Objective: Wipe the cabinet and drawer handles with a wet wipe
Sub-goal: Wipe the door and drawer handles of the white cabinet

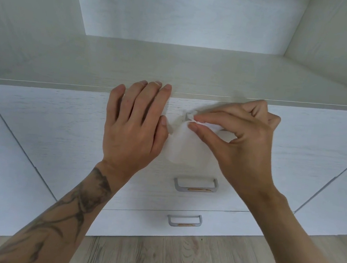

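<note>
Wipe pinched in my right hand against the drawer front, left hand flat beside it.

My left hand (135, 126) lies released and flat on the drawer front (49, 120), fingers straight, their tips at its top edge. My right hand (243, 144) grasps the white wipe (188, 146) between thumb and forefinger, the other fingers curled back. The wipe is bunched at the pinch, hangs loose below it against the front, and lies between my two hands. A small grey piece (186, 116) shows at the bunched end; I cannot tell whether it is a handle. Below, apart from the wipe, are the middle handle (196, 184) and the bottom handle (184, 220), both grey and uncovered. Wooden floor (174, 262) lies underneath.
</note>
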